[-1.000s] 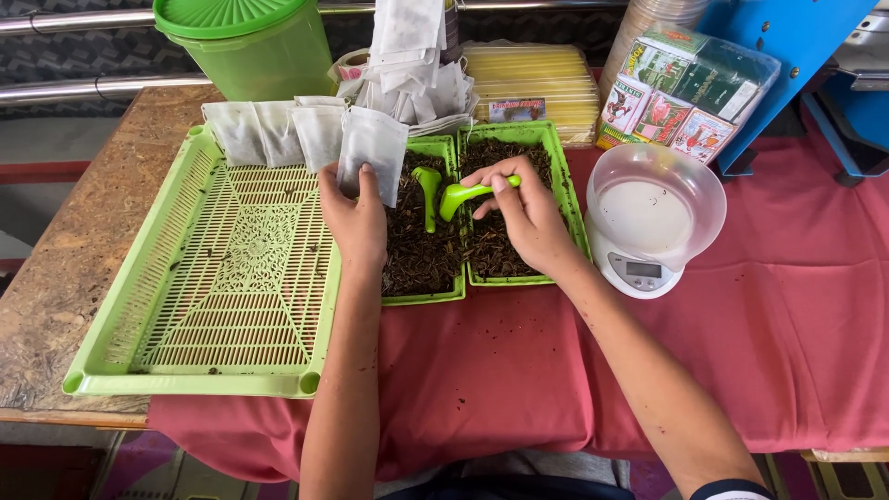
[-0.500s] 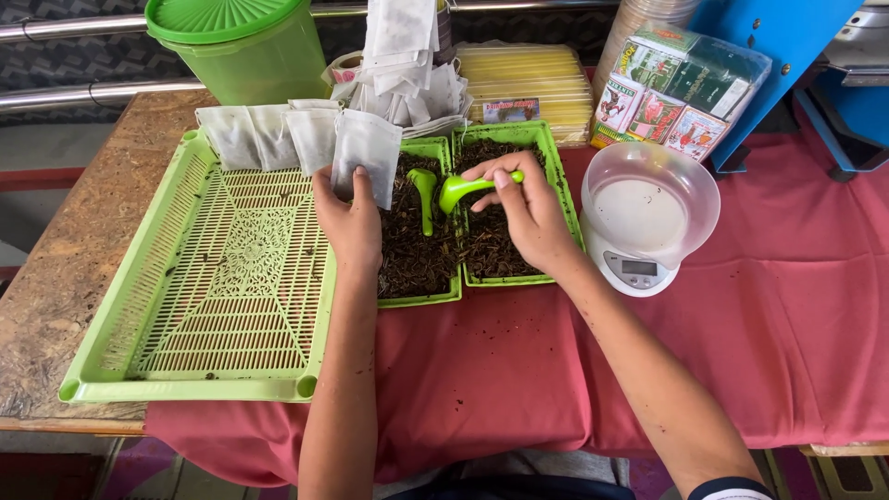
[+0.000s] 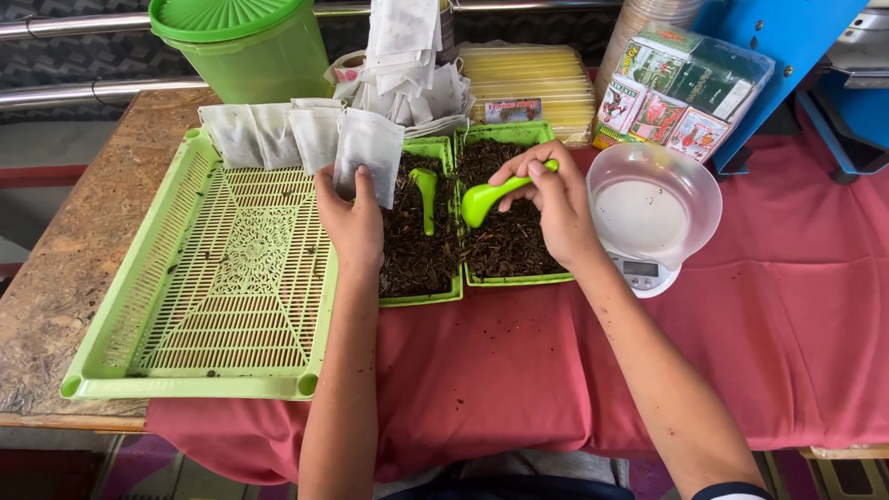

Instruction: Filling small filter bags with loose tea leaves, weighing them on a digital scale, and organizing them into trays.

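Head view: right hand (image 3: 556, 208) grips green scoop (image 3: 495, 194); left hand (image 3: 352, 222) pinches white bag (image 3: 370, 153).

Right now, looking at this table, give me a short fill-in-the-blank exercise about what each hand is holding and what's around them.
1. The left hand holds a white paper ____ upright.
2. The right hand grips a green ____ over the right tray of loose tea.
3. A second green scoop lies in the ____ tray of tea.
4. The clear bowl sits on a white kitchen ____.

Missing words: sachet; scoop; left; scale
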